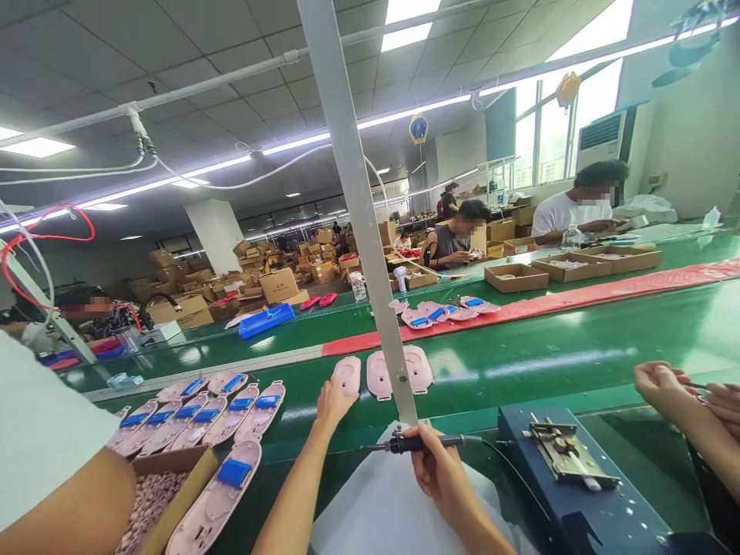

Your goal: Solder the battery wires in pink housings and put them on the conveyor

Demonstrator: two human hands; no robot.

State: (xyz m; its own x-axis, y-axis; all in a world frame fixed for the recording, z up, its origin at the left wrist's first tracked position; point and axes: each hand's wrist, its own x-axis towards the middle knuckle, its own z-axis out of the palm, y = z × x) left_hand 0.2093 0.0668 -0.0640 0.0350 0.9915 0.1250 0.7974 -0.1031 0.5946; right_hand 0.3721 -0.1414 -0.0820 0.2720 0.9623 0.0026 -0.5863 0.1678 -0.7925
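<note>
My left hand reaches forward onto the green conveyor belt, its fingers on a pink plastic shell. Two more pink shells lie just right of it, partly behind a slanted metal post. My right hand is closed round a black soldering iron held level, tip pointing left, cable trailing right. A white sheet lies under my arms.
Several pink shells with blue batteries lie at left beside a cardboard box of small parts. A blue fixture with a metal clamp stands at right. A co-worker's arm is at left, another person's hands at right. Other workers sit across the belt.
</note>
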